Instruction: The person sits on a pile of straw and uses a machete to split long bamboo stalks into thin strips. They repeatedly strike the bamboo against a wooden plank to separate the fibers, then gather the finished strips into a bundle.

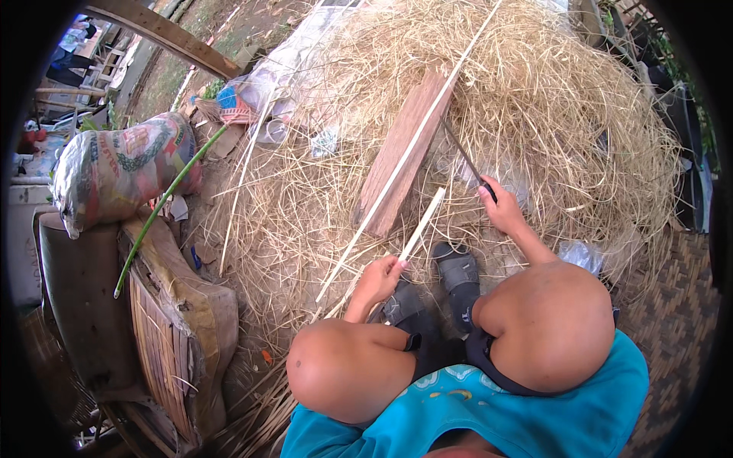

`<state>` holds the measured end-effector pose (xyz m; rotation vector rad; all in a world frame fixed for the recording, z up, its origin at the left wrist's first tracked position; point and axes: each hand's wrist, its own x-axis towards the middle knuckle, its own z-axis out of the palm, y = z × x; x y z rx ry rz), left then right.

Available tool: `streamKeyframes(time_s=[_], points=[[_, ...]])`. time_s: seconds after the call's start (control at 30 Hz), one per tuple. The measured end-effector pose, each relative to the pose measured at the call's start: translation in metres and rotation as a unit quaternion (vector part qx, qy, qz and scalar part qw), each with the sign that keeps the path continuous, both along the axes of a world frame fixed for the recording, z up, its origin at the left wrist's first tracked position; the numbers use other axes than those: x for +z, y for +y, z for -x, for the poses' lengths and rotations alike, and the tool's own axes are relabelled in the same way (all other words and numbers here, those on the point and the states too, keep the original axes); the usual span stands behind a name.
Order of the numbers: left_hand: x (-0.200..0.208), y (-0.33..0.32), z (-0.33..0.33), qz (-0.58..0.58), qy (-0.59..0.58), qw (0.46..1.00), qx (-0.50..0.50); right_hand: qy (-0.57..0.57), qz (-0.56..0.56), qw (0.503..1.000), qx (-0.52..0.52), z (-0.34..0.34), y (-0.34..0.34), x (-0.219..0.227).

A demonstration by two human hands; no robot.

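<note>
My left hand (376, 281) is closed round the lower end of a short pale bamboo strip (424, 221), which tilts up and to the right in front of my feet. In my right hand (504, 208) is the black handle of a long thin knife (461, 146). Its dark blade slants up and left, its far end close to the right edge of a brown wooden plank (398, 164). Across that plank lies a long, narrow bamboo strip (412, 143), running from near my left hand to the top of the view.
A large heap of straw-like shavings (565, 114) spreads beyond and to the right. Leftward are a stuffed sack (126, 164), a green bamboo stick (169, 197) and a worn seat-like block (202, 313). A woven mat (672, 320) lies right; my shoes (458, 278) stand between my hands.
</note>
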<state>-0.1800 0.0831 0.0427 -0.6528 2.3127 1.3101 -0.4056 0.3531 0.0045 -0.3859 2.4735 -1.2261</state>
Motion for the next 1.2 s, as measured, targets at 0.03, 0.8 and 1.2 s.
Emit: streamKeyframes(time_s=[0.03, 0.8, 1.2], points=[[0.000, -0.003, 0.004, -0.046, 0.006, 0.997, 0.061, -0.006, 0.008, 1.000, -0.011, 0.005, 0.001, -0.004], [0.031, -0.024, -0.132, 0.288, -0.152, 0.944, 0.048, -0.004, 0.009, 1.000, -0.019, 0.004, 0.011, -0.022], [-0.011, -0.079, -0.081, 0.290, 0.237, 0.926, 0.041, 0.053, 0.009, 0.987, 0.150, 0.013, -0.017, 0.028]])
